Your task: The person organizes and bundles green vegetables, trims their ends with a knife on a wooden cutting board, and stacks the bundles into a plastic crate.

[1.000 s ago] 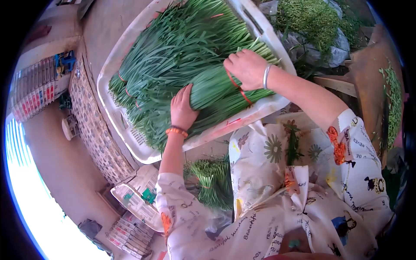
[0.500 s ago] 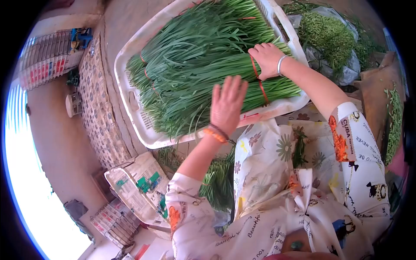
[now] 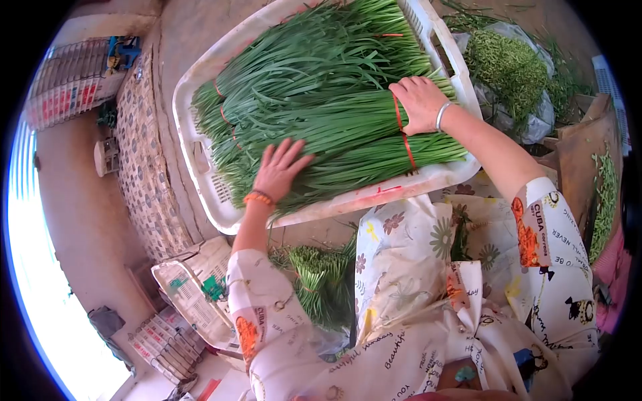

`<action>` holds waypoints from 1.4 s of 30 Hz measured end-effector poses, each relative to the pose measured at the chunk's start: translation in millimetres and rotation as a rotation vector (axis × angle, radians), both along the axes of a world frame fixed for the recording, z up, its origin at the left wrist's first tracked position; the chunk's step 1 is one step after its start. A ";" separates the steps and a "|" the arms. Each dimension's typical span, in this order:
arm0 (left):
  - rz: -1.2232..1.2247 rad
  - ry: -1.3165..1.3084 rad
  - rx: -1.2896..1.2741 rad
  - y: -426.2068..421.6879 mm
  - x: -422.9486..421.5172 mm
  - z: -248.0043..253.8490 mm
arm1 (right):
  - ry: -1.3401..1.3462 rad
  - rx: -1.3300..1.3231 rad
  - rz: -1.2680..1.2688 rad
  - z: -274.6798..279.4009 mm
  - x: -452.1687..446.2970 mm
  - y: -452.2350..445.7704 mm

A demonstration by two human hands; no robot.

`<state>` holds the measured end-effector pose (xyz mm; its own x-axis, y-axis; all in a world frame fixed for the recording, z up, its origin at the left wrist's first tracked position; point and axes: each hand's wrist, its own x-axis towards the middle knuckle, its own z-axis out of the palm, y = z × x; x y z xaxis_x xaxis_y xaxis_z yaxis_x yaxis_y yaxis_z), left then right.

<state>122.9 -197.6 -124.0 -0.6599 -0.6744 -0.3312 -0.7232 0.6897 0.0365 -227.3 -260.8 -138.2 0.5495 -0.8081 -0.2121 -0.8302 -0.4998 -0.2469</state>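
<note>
A white plastic crate (image 3: 200,194) holds several long green bundles of garlic chives (image 3: 321,100), tied with red bands. My right hand (image 3: 421,105), with a silver bangle at the wrist, is curved over the pale stem end of a front bundle. Its fingers and thumb grip the stems beside a red band (image 3: 408,150). My left hand (image 3: 279,170), wearing an orange beaded bracelet (image 3: 259,196), rests on the leafy part near the crate's front side. Its fingers are spread, and nothing is held in them.
Below the crate, another green bundle (image 3: 314,281) lies near my floral apron (image 3: 401,260). A printed white crate (image 3: 194,274) stands at lower left. Plant trimmings (image 3: 508,70) are heaped on plastic sheeting at upper right, near a brown board (image 3: 582,154).
My left hand has moved left along the leaves, from the middle toward their tips. My right hand stays by the red band on the stems. The view has shifted slightly.
</note>
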 end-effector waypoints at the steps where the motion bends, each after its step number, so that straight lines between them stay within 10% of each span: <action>1: 0.068 -0.080 -0.007 5.8 20.9 6.4 | 0.012 0.012 0.000 0.3 0.9 -0.7; 4: 0.419 -0.400 -0.037 18.6 78.2 30.2 | 0.017 0.041 -0.014 0.9 1.7 -1.7; 13: 0.652 0.556 -0.365 -23.0 -13.1 35.6 | 0.048 0.043 -0.011 2.4 3.4 -1.7; 15: 1.290 0.849 -0.078 -31.7 -11.1 18.3 | 0.052 0.043 -0.022 2.5 2.9 -1.5; 35: 1.398 0.352 -0.008 -37.3 1.2 -27.1 | 0.060 0.077 -0.019 6.7 2.3 -2.5; 42: 1.561 1.012 -0.163 -27.0 12.2 -24.7 | 0.041 0.051 -0.023 5.5 2.0 -1.8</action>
<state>135.1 -224.6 -148.6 0.6261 -0.7677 -0.1365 -0.3738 -0.4491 0.8115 -225.3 -262.6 -132.6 0.5214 -0.8077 -0.2752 -0.8510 -0.4684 -0.2376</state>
